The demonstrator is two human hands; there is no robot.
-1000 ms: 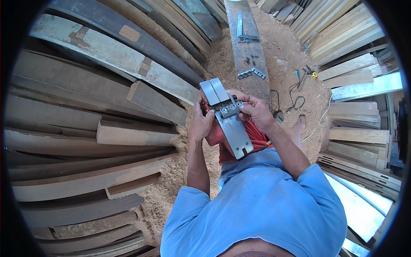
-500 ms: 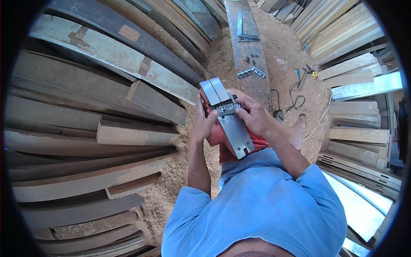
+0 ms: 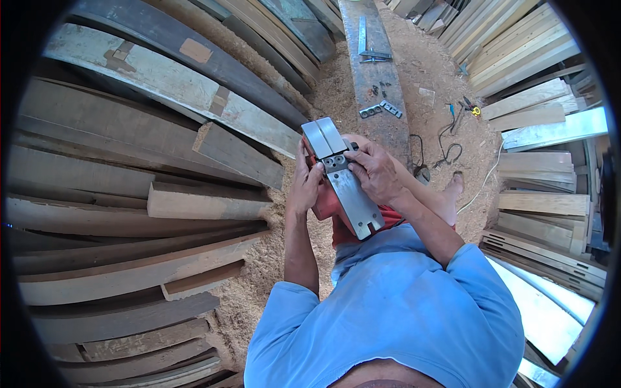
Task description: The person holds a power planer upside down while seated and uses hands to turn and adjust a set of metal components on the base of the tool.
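A red electric planer [image 3: 330, 205] lies upside down across my lap, its two flat metal sole plates [image 3: 354, 205] facing up. My left hand [image 3: 304, 186] grips its left side, the thumb beside the gap between the plates. In that gap sits a small metal piece with round holes [image 3: 334, 161], at the cutter drum. My right hand [image 3: 378, 173] has curled fingers pressed against the right end of this gap, covering part of the metal piece. Whether the fingertips pinch something smaller is hidden.
Ahead, a long plank [image 3: 381, 77] bears two perforated metal pieces [image 3: 380, 110], small dark bits [image 3: 381, 87] and a metal square [image 3: 367, 48]. A cable [image 3: 446, 145] and yellow-handled tool [image 3: 475, 111] lie on the sawdust floor. Stacked timber [image 3: 84, 168] lines both sides.
My right hand has shifted slightly upward and its fingers now cover more of the metal piece's right end. My left thumb has moved a little up and left. The planer stays nearly still.
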